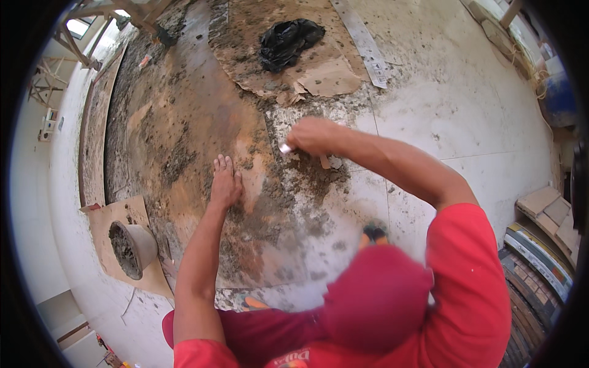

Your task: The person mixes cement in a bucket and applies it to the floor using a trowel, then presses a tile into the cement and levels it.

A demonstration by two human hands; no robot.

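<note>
My left hand (227,182) rests flat, fingers stretched out, on a brown sheet (208,116) smeared with grey mortar. My right hand (311,136) is closed around a tool, low over the sheet's right edge. Only a shiny metal end (284,148) of the tool shows at the fist; its kind is hidden. Below that fist lies a dark patch of crumbled mortar (316,176), spread over the sheet's edge and the pale floor tiles (429,184).
A bucket (143,245) with mortar caked inside lies tilted on cardboard (101,227) at left. Ahead, a black plastic bag (289,44) sits on torn cardboard (331,76). Wooden trestle legs (144,18) stand far left. Stacked tiles and boxes (540,245) line the right.
</note>
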